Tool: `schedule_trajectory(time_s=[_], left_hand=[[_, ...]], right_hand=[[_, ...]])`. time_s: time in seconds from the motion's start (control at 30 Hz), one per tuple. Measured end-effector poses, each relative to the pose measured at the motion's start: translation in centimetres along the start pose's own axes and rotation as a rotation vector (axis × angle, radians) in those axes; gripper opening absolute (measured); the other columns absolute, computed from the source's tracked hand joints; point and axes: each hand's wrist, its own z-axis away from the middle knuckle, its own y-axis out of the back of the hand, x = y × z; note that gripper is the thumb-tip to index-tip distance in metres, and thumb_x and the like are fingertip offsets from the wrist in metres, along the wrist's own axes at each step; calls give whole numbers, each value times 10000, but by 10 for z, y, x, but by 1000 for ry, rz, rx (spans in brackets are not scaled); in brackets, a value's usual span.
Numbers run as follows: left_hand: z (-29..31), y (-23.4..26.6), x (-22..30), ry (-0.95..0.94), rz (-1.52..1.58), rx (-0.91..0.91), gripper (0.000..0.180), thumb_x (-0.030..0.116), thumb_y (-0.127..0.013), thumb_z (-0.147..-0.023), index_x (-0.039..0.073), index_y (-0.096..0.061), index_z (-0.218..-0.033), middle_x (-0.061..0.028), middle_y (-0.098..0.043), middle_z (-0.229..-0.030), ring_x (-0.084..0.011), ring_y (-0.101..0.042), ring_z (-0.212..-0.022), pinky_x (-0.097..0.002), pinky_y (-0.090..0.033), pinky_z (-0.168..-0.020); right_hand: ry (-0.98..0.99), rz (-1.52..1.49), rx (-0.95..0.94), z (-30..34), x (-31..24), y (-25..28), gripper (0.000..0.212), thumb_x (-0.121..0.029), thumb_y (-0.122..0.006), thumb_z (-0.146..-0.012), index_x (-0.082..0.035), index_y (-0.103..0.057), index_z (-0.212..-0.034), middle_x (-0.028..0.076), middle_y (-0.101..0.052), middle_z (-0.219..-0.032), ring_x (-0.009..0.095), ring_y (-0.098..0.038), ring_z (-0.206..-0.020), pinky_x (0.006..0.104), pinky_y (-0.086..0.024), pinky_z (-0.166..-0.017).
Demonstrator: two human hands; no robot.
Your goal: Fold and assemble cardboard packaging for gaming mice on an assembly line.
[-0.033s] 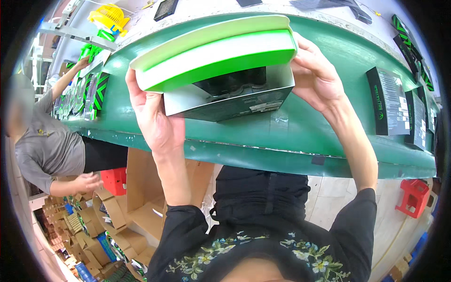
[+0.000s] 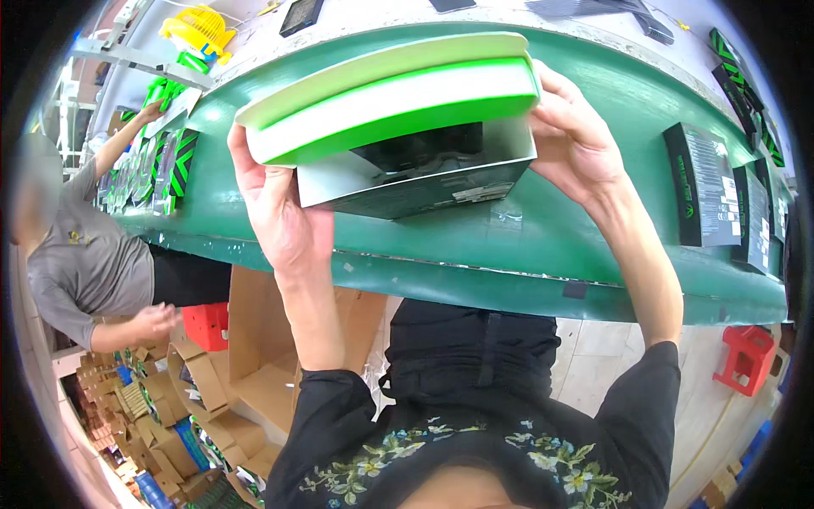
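Between my two hands is a black carton box [image 2: 424,197] with a white inside, held just over the green table. Its raised lid flap [image 2: 381,102] is white with a bright green band and leans over the opening. A dark, glossy object [image 2: 424,151] sits inside, partly covered by the flap; its kind I cannot make out. My left hand [image 2: 284,208] grips the left end, fingers behind the flap and thumb in front. At the right end, my right hand [image 2: 572,127] is closed on the flap and box corner, its fingertips partly hidden.
Several black boxes [image 2: 702,187] stand at the table's right end. On the left, a person [image 2: 93,263] in grey reaches toward a row of black and green packages [image 2: 174,170]. A yellow fan [image 2: 197,32] stands behind. Below lie open cardboard cartons [image 2: 263,339] and red stools [image 2: 746,360].
The box and my hands have shifted very slightly to the right. My grip looks the same, and the person on the left has barely moved a hand.
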Motion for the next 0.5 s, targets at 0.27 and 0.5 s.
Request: schedule_trajectory(time_s=[0.27,0.5], left_hand=[[0,11,-18,-106,88,-235,196,11,-598,-898,66,-552,-1080,-210,-593,-1156,-358,-563,-1134,-456,-463,-986],[2,-2,-5,-6,-101,-69,270,32,-462,-971,59,-513,-1234,-161,-568,-1231,-245,-565,-1150,-368,-472,-984]], right_hand=[[-5,120,-9,2,-1,17,298,-148,-651,-823,-121,-679,-1118,207,-452,-1426,299,-526,-1233,413,-474,-1001],[-26,44,49,9,-8,13,484,-284,-600,-897,-68,-525,-1324,116,-585,-1290,199,-540,-1200,392,-432,-1009]])
